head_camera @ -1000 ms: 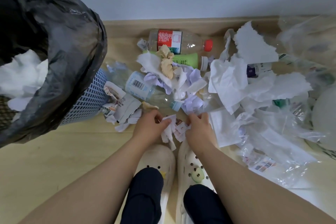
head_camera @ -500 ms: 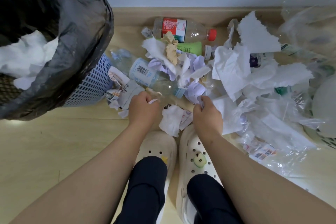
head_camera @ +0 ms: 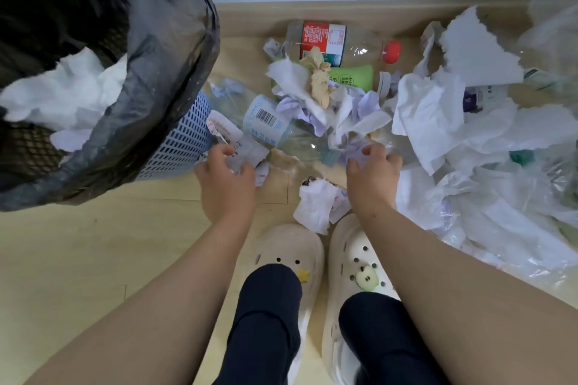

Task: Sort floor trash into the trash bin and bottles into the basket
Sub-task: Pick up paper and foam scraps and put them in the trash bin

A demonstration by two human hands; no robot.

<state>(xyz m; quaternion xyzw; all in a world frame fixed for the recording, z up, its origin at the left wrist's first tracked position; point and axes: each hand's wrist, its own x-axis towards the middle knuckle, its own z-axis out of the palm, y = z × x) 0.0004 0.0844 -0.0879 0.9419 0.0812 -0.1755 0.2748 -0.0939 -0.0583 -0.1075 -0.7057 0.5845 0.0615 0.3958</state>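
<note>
A blue trash bin lined with a black bag stands at the left, white paper inside. Trash covers the floor ahead. My left hand curls its fingers round a printed paper wrapper beside the bin. My right hand pinches crumpled white-lilac paper. A clear bottle with a barcode label lies between my hands. Further back lie a red-capped bottle and a green bottle. A crumpled tissue lies by my shoes.
Large white paper sheets and clear plastic bags fill the right side. A wooden skirting board and wall close the back. My cream clogs stand at the bottom centre. Bare wood floor lies at the lower left.
Both hands let go of the crumpled tissue by my shoes and moved forward and apart; the left went to the wrapper beside the bin, the right to the lilac paper.
</note>
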